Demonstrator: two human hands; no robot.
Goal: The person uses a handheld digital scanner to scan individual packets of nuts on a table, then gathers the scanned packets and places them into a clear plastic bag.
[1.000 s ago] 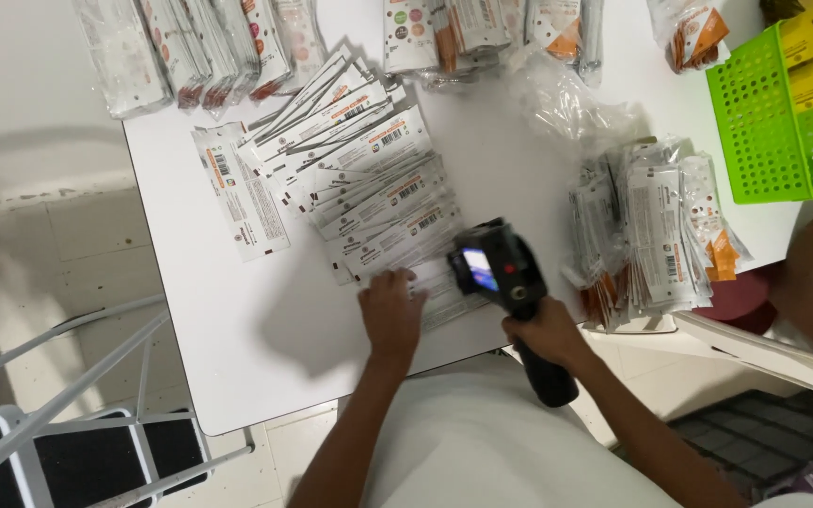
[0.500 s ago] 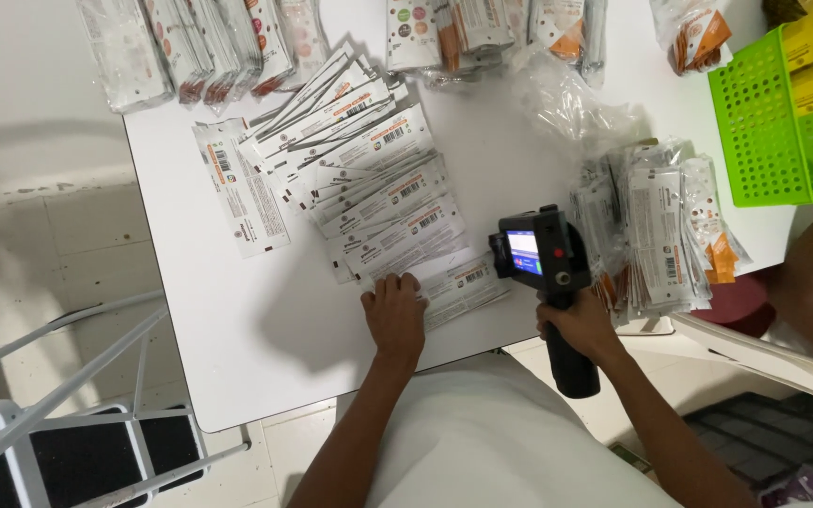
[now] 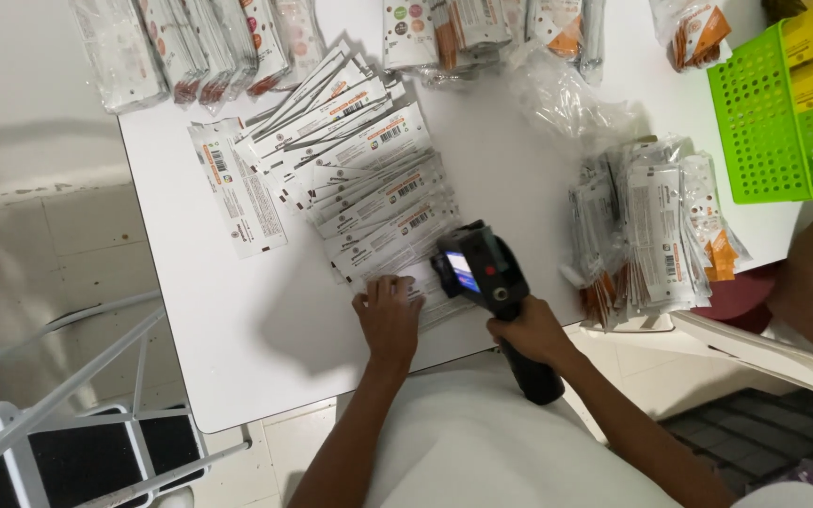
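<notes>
Left hand (image 3: 390, 318) flat on the white table (image 3: 237, 329), fingers spread, palm down, pressing the near end of a fanned row of white packets (image 3: 369, 202). Fingertips touch the lowest packet in the fan; nothing pinched.

Right hand (image 3: 529, 334) wrapped tight around the grip of a black handheld device (image 3: 491, 292) with a small lit screen on its head. Head sits over the near end of the fan, just right of the left hand, at the table's near edge. Can't tell whether its nose touches the packet or sits just above it. Handle runs back off the table toward the person's body.

Fan layout: packets overlap like shingles, running from mid-table toward the near edge. One single packet (image 3: 237, 198) lies apart, left of the fan.

Around it:
- stacked packets (image 3: 656, 226) to the right, some with orange ends, near the table's right edge
- crumpled clear plastic wrap (image 3: 566, 94) behind the fan
- more packet bundles (image 3: 190, 47) along the far edge
- green plastic basket (image 3: 788, 118) far right
- step ladder (image 3: 58, 414) on the floor, lower left
</notes>
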